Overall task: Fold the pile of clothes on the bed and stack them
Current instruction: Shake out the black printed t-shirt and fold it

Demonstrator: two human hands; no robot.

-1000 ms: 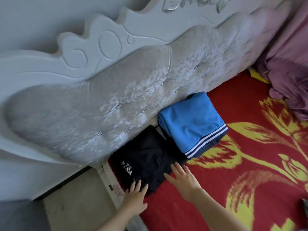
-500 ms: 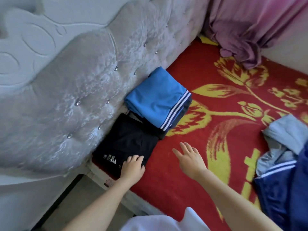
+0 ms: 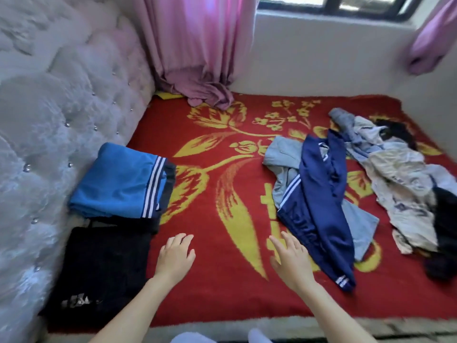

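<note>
Hovering low over the red and yellow floral blanket [image 3: 222, 295] on the bed, both bare hands hold nothing. The left hand [image 3: 175, 256] is palm down with its fingers relaxed and slightly bent, so its grip is wide; it is just beside the right edge of the folded black garment [image 3: 103, 268]. The right hand [image 3: 289, 261] has its fingers spread and straight, grip likewise wide, with the fingertips near the edge of the navy track garment [image 3: 324, 201]; contact cannot be confirmed.

Folded items lie along the tufted grey headboard [image 3: 61, 107]. The black garment, with a white logo at its near corner, lies nearest the person. The folded blue garment [image 3: 118, 184] with white stripes sits beyond it, resting on a dark layer and meeting the black garment's far edge.

Unfolded clothes lie in a loose pile on the right side of the bed, well apart from the folded ones. The navy garment lies draped over a light blue-grey garment [image 3: 282, 154]. A pale printed garment [image 3: 400, 189] and dark pieces lie further right.

A pink curtain [image 3: 197, 40] hangs at the far corner, its hem bunched on the blanket.
</note>
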